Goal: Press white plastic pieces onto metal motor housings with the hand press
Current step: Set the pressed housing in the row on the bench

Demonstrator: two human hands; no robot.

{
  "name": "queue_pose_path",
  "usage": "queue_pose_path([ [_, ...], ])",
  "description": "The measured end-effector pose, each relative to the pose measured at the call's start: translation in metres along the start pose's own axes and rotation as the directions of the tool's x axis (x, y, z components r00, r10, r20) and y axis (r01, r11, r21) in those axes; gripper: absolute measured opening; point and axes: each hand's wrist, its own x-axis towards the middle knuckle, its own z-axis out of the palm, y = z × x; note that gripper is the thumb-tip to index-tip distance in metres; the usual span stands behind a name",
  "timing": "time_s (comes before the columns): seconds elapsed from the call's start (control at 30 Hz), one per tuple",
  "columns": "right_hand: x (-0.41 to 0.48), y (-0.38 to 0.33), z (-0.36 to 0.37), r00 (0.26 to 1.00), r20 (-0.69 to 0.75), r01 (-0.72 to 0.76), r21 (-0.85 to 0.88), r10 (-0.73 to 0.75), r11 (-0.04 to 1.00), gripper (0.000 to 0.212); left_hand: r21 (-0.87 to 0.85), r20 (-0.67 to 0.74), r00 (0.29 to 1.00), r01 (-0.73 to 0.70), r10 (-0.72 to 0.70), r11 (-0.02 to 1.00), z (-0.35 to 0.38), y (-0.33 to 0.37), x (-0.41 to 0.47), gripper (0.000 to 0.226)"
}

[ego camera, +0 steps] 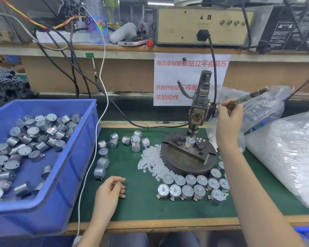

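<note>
At the far left a blue bin (66, 175) sits on the desk (150, 224), partly filled with loose metal motor housings (32, 132). A white cable (89, 166) runs down just beside the bin's right wall. More motor housings (103, 162) lie scattered on the green mat (141, 207) to the right of the cable. Near the desk's front edge the left hand (109, 191) rests on the mat, its fingers loosely curled and relaxed.

Further right, a heap of white plastic pieces (153, 161) lies against the left side of the hand press (198, 111), touching its round base (185, 166). One motor housing (189, 142) stands upright in the fixture on the base, directly beneath the ram. In front of the base, two rows of motor housings with white pieces on top (191, 188) stand close together.

The right hand (227, 122) is raised beside the press head, with its fingers wrapped round the lever (253, 95), which angles up to the right. At the far right, a large clear bag (289, 154) of white pieces lies on the desk.
</note>
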Motion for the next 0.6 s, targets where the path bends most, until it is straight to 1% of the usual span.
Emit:
queue_pose_path([
  [0.03, -0.002, 0.004, -0.002, 1.0, 0.006, 0.001, -0.019, 0.0, 1.0, 0.023, -0.002, 0.002, 1.0, 0.0, 0.0, 1.0, 0.0, 0.001, 0.0, 0.031],
  [0.07, -0.004, 0.01, -0.006, 1.0, 0.006, -0.013, -0.083, 0.014, 0.997, 0.026, -0.001, 0.006, 1.0, -0.001, 0.001, 1.0, 0.0, 0.002, 0.0, 0.031],
  [0.1, -0.006, 0.018, -0.011, 0.999, -0.001, -0.045, -0.193, 0.046, 0.98, 0.032, 0.003, 0.013, 1.0, -0.002, 0.002, 1.0, -0.001, 0.003, 0.0, 0.03],
  [0.17, -0.014, 0.04, -0.023, 0.985, -0.019, -0.163, -0.434, 0.172, 0.886, 0.039, 0.014, 0.031, 0.999, -0.008, 0.008, 1.0, -0.002, 0.002, -0.001, 0.029],
  [0.23, -0.027, 0.062, -0.033, 0.949, 0.033, -0.243, -0.555, 0.313, 0.795, 0.04, 0.018, 0.04, 0.999, -0.014, 0.013, 1.0, -0.002, 0.002, -0.002, 0.029],
  [0.27, -0.034, 0.07, -0.034, 0.93, 0.092, -0.239, -0.585, 0.356, 0.775, 0.039, 0.019, 0.04, 0.999, -0.014, 0.013, 1.0, -0.002, 0.003, -0.002, 0.029],
  [0.33, -0.044, 0.075, -0.029, 0.901, 0.24, -0.136, -0.633, 0.361, 0.762, 0.038, 0.021, 0.036, 0.999, -0.011, 0.011, 1.0, -0.002, 0.004, -0.003, 0.028],
  [0.4, -0.046, 0.076, -0.019, 0.884, 0.359, 0.012, -0.656, 0.298, 0.755, 0.038, 0.019, 0.029, 1.0, -0.012, 0.012, 1.0, -0.002, 0.004, -0.003, 0.029],
  [0.43, -0.046, 0.076, -0.014, 0.874, 0.395, 0.059, -0.664, 0.283, 0.745, 0.04, 0.016, 0.025, 1.0, -0.012, 0.011, 1.0, -0.002, 0.004, -0.003, 0.029],
  [0.5, -0.047, 0.077, -0.007, 0.859, 0.421, 0.096, -0.691, 0.292, 0.716, 0.043, 0.009, 0.014, 1.0, -0.009, 0.008, 1.0, -0.001, 0.004, -0.003, 0.03],
  [0.6, -0.05, 0.081, -0.003, 0.88, 0.42, 0.181, -0.728, 0.221, 0.661, 0.037, 0.014, 0.006, 1.0, -0.007, 0.007, 1.0, 0.0, 0.005, -0.005, 0.029],
])
